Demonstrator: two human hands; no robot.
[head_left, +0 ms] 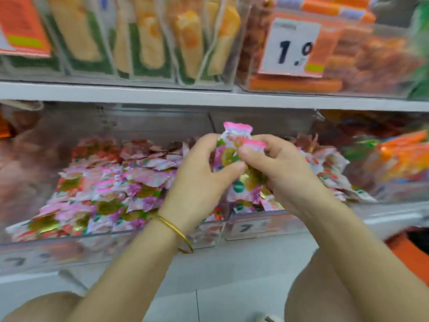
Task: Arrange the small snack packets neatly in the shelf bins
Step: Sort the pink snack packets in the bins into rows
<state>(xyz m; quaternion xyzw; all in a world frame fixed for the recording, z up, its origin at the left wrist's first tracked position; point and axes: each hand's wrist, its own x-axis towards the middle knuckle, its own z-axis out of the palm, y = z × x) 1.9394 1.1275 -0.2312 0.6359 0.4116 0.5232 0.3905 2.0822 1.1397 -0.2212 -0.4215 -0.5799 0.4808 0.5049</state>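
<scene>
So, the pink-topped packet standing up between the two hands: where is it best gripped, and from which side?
Pinch the packet by its flat pink top seal, coming from above. It stands upright, that seal sticks out free, and the left hand and right hand wrap its lower body, so probably only the top is open to fingers.

Pink, white and gold floral snack packets; gold bangle; orange packs; white price tag, black digits

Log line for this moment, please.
left hand: holds pink packets | right hand: holds same packets | place: at clear bins | placed: not yet
</scene>
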